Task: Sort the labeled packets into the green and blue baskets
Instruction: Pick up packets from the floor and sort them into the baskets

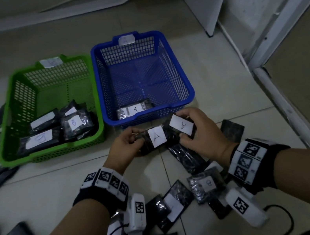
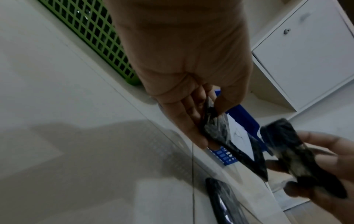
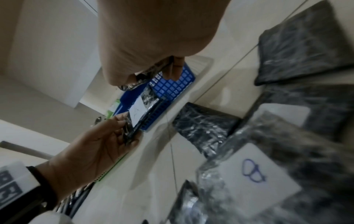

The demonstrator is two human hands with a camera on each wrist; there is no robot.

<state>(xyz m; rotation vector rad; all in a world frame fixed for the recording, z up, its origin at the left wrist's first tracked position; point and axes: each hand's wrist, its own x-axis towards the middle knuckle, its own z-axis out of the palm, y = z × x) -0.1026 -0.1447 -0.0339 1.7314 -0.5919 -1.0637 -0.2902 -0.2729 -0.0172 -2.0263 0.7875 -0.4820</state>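
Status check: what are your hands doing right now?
Left hand holds packet A. Right hand holds second A packet. Blue basket just ahead, path clear.

My bare forearms, strapped with gear

Black wristbands (image 1: 94,198) carry white blocks of square black-and-white markers; a white camera pod (image 1: 134,212) hangs under each, lower frame.

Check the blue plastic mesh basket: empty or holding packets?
Not empty. The blue plastic mesh basket holds one black packet labeled A at its near edge; the remaining floor is bare.
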